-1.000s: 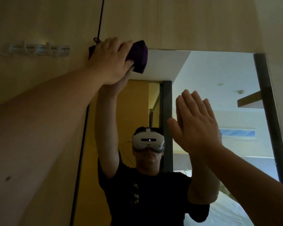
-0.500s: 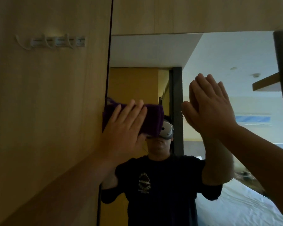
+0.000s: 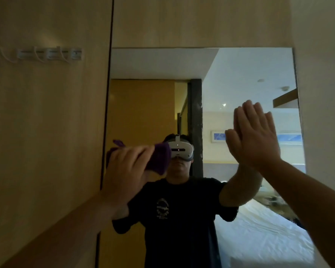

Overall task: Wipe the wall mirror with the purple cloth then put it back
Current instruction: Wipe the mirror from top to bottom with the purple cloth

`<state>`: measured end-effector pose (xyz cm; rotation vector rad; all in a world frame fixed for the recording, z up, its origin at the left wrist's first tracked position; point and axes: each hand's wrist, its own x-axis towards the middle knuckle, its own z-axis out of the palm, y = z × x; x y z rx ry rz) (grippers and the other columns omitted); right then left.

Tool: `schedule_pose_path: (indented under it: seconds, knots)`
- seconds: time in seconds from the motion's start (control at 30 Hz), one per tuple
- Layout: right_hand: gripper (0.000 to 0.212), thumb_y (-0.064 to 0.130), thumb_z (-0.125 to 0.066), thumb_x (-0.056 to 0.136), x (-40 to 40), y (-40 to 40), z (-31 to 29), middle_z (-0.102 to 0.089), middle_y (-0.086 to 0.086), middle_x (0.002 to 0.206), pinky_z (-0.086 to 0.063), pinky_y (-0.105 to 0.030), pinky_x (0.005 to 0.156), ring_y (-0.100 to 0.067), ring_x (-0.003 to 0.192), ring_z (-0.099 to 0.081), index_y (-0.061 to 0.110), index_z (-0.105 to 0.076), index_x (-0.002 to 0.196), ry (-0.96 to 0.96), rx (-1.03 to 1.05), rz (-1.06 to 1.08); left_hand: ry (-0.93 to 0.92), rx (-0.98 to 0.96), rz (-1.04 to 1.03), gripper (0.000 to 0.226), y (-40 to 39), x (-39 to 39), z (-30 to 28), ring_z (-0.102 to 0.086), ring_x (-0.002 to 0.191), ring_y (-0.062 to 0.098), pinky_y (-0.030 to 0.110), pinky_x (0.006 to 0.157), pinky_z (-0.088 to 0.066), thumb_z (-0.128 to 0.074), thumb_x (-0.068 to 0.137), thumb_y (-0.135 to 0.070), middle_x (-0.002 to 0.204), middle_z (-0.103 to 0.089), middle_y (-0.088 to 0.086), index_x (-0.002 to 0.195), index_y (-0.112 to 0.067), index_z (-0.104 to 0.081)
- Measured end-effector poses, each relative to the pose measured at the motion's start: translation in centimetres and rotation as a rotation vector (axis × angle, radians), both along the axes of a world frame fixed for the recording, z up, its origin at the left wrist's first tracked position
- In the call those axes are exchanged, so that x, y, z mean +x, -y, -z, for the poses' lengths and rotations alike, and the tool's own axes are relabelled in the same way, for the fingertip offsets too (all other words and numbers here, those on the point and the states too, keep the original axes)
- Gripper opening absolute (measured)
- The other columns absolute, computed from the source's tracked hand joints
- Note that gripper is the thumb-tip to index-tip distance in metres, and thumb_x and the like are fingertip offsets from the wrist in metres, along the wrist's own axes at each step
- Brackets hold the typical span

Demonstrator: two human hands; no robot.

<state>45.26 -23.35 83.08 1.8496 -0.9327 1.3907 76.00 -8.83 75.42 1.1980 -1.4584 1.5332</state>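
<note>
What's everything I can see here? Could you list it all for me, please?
wall mirror: one, frameless, set in the wood wall, right of centre
purple cloth: one, against the mirror's left part
wood wall panels: light brown, left of and above the mirror
hook rack: one, white, upper left on the panel
left hand: presses the cloth to the glass, fingers fairly straight
right hand: open, fingers straight, flat at the mirror
</note>
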Motion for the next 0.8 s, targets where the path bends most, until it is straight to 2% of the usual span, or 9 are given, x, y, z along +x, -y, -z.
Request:
schedule_pose_path:
  seconds: [0.07, 0.13, 0.27, 0.4, 0.5, 0.6, 0.7, 0.8]
  knots:
    - [0.072, 0.058, -0.012, 0.098, 0.1, 0.4, 0.1, -0.003, -0.010, 0.166, -0.004, -0.052, 0.123, -0.026, 0.152, 0.007, 0.016, -0.011, 0.157, -0.006, -0.009, 0.018, -0.041, -0.050, 0.013, 0.045, 0.6, -2.1, -5.5, -0.055, 0.108, 0.031, 0.046, 0.090, -0.042, -0.057, 0.093, -0.024, 0.124, -0.060, 0.011, 0.135, -0.009, -0.054]
    - [0.074, 0.060, -0.006, 0.098, 0.1, 0.6, 0.2, -0.001, -0.009, 0.166, -0.005, -0.052, 0.123, -0.026, 0.152, 0.008, 0.016, -0.010, 0.157, -0.011, -0.019, 0.023, -0.070, -0.079, -0.006, 0.049, 1.2, -4.4, -11.5, -0.052, 0.111, 0.032, 0.046, 0.093, -0.041, -0.042, 0.095, -0.030, 0.126, -0.059, 0.013, 0.139, -0.009, -0.050]
    - [0.073, 0.061, -0.007, 0.099, 0.1, 1.2, 0.4, -0.004, -0.008, 0.166, -0.004, -0.050, 0.123, -0.026, 0.153, 0.005, 0.016, -0.014, 0.157, -0.001, -0.055, 0.011, -0.083, -0.105, -0.069, 0.048, 2.3, -8.3, -21.8, -0.048, 0.123, 0.033, 0.047, 0.102, -0.036, -0.044, 0.099, -0.031, 0.136, -0.053, 0.011, 0.144, -0.014, -0.044]
    - [0.071, 0.058, -0.013, 0.100, 0.0, 1.5, 0.4, -0.010, -0.009, 0.165, -0.005, -0.050, 0.123, -0.027, 0.153, 0.000, 0.015, -0.021, 0.156, 0.001, -0.075, -0.011, -0.087, -0.006, -0.158, 0.054, 3.8, -9.7, -26.3, -0.032, 0.140, 0.030, 0.047, 0.110, -0.028, -0.043, 0.103, -0.033, 0.155, -0.035, 0.006, 0.152, -0.016, -0.029]
    - [0.069, 0.057, -0.017, 0.100, 0.0, 1.7, 0.3, -0.011, -0.009, 0.165, -0.005, -0.049, 0.123, -0.027, 0.153, -0.001, 0.015, -0.022, 0.156, 0.001, -0.091, -0.023, -0.092, 0.067, -0.183, 0.059, 5.1, -9.3, -25.4, -0.014, 0.151, 0.024, 0.048, 0.121, -0.013, -0.032, 0.105, -0.041, 0.164, -0.016, 0.003, 0.157, -0.017, -0.016]
    - [0.070, 0.058, -0.016, 0.099, 0.0, 1.5, 0.4, -0.012, -0.009, 0.165, -0.007, -0.051, 0.123, -0.026, 0.153, -0.001, 0.016, -0.023, 0.155, 0.008, -0.089, -0.038, -0.054, 0.087, -0.192, 0.061, 5.4, -9.3, -21.8, -0.010, 0.152, 0.021, 0.049, 0.123, -0.008, -0.026, 0.104, -0.046, 0.165, -0.013, 0.002, 0.157, -0.017, -0.015]
    - [0.068, 0.057, -0.020, 0.098, -0.1, 1.2, 0.2, -0.014, -0.008, 0.165, -0.008, -0.052, 0.122, -0.027, 0.153, -0.002, 0.018, -0.025, 0.153, 0.010, -0.062, -0.065, 0.011, 0.127, -0.163, 0.062, 5.0, -9.1, -14.9, -0.014, 0.151, 0.021, 0.049, 0.122, -0.008, -0.028, 0.103, -0.047, 0.164, -0.017, 0.003, 0.156, -0.017, -0.021]
    - [0.066, 0.056, -0.027, 0.097, -0.2, 1.1, 0.1, -0.019, -0.009, 0.163, -0.011, -0.055, 0.122, -0.030, 0.152, -0.008, 0.018, -0.030, 0.151, 0.014, -0.062, -0.096, 0.065, 0.165, -0.157, 0.063, 4.6, -8.7, -6.0, -0.022, 0.149, 0.025, 0.052, 0.121, -0.015, -0.029, 0.099, -0.048, 0.161, -0.024, 0.006, 0.153, -0.015, -0.026]
